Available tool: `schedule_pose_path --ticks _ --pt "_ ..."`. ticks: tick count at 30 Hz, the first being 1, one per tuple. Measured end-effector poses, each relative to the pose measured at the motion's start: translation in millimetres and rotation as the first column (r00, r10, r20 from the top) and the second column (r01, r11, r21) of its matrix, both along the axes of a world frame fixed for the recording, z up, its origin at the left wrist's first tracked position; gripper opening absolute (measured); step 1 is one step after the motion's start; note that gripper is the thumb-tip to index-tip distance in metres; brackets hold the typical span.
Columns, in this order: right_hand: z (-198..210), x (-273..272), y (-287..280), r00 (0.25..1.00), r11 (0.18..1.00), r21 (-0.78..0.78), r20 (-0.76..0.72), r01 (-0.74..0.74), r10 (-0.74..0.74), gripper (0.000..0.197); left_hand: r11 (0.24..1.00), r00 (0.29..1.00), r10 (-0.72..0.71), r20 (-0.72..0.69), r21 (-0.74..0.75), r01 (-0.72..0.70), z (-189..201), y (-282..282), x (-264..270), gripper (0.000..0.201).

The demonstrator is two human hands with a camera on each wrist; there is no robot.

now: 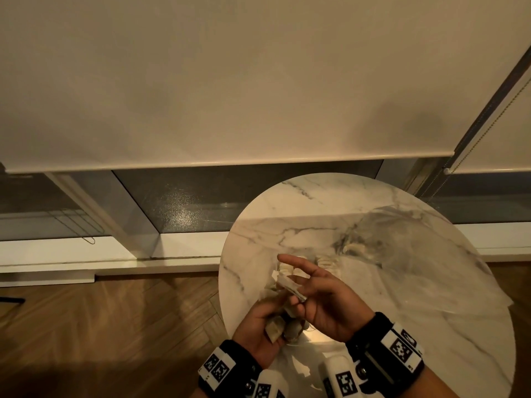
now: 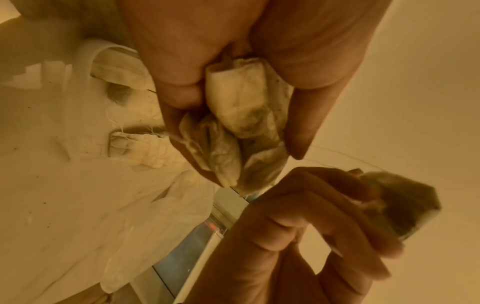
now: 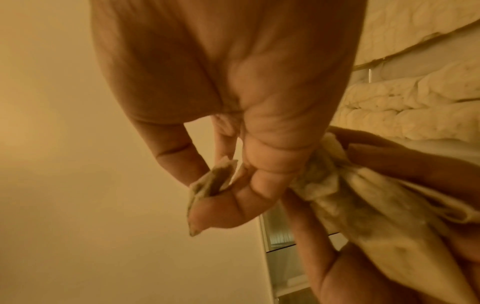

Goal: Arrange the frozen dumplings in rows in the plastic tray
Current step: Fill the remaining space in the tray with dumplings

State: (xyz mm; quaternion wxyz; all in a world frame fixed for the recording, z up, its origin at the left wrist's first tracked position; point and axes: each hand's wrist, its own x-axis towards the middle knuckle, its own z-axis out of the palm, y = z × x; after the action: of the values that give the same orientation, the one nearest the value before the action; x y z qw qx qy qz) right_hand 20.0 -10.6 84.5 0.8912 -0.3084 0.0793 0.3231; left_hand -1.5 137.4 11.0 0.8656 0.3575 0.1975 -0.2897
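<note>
Dumplings (image 2: 241, 123), a clump of them, sit gripped in the left hand (image 1: 258, 326) low in the head view, long axes running along the curled fingers. The right hand (image 1: 321, 300) pinches one dumpling (image 3: 207, 185) between thumb and fingers, index finger straight, its long axis slanting toward upper left. Beyond the hands, more dumplings lie in rows in the tray (image 1: 327, 262) on the marble table (image 1: 287, 214); a clear bag (image 1: 402, 254) lies to the right.

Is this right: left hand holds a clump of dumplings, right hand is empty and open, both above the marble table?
Not quite. The right hand isn't empty: it pinches a single dumpling, as the right wrist view shows. The rest holds: the left hand grips a clump of dumplings above the marble table.
</note>
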Motion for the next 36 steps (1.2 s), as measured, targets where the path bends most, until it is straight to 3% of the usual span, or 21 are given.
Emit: schedule_pose_path --ticks 4,9,11,14,17,20,22,27,28,31,33,36 --pt "7 2 -6 0.999 0.998 0.057 0.013 0.033 -0.034 0.061 1.0 0.999 -0.027 0.038 -0.007 0.027 2 2 -2 0.023" --pt "14 6 -16 0.982 0.989 -0.083 0.155 0.121 -0.107 0.041 1.0 0.999 0.008 -0.033 -0.022 -0.009 -10 8 1 0.057" --pt "16 7 -20 0.965 0.968 -0.179 0.226 0.176 -0.134 0.031 1.0 0.996 0.025 -0.083 -0.011 -0.026 -14 11 2 0.046" --pt "15 10 -27 0.933 0.915 -0.301 0.319 0.267 -0.167 0.042 0.997 0.987 0.081 -0.14 0.019 -0.079 -19 15 3 0.028" --pt "11 14 -36 0.905 0.862 -0.365 0.366 0.353 -0.216 0.036 0.989 0.972 0.139 -0.189 0.076 -0.126 -25 20 3 0.029" --pt "4 15 -44 0.886 0.808 -0.431 0.405 0.402 -0.225 0.034 0.97 0.934 0.233 -0.271 0.136 -0.202 -35 30 3 0.045" --pt "-5 16 -48 0.886 0.751 -0.517 0.42 0.41 -0.195 0.027 0.96 0.906 0.278 -0.32 0.126 -0.25 -39 36 3 0.049" --pt "-40 18 -55 0.905 0.582 -0.723 0.421 0.372 -0.056 0.008 0.953 0.902 0.299 -0.313 0.056 -0.297 -36 40 1 0.035" --pt "-50 18 -57 0.907 0.518 -0.776 0.421 0.36 0.001 0.008 0.954 0.904 0.297 -0.307 0.05 -0.296 -34 39 1 0.033" --pt "-72 19 -64 0.921 0.191 -0.948 0.298 0.255 0.252 0.018 0.952 0.902 0.302 -0.31 0.049 -0.302 -32 39 -1 0.03" --pt "-79 19 -65 0.923 0.196 -0.955 0.272 0.224 0.273 0.015 0.95 0.893 0.307 -0.328 0.049 -0.309 -34 41 -3 0.031" --pt "-91 20 -65 0.899 0.161 -0.905 0.415 0.393 0.141 0.009 0.947 0.889 0.312 -0.334 0.036 -0.318 -35 44 -5 0.03"
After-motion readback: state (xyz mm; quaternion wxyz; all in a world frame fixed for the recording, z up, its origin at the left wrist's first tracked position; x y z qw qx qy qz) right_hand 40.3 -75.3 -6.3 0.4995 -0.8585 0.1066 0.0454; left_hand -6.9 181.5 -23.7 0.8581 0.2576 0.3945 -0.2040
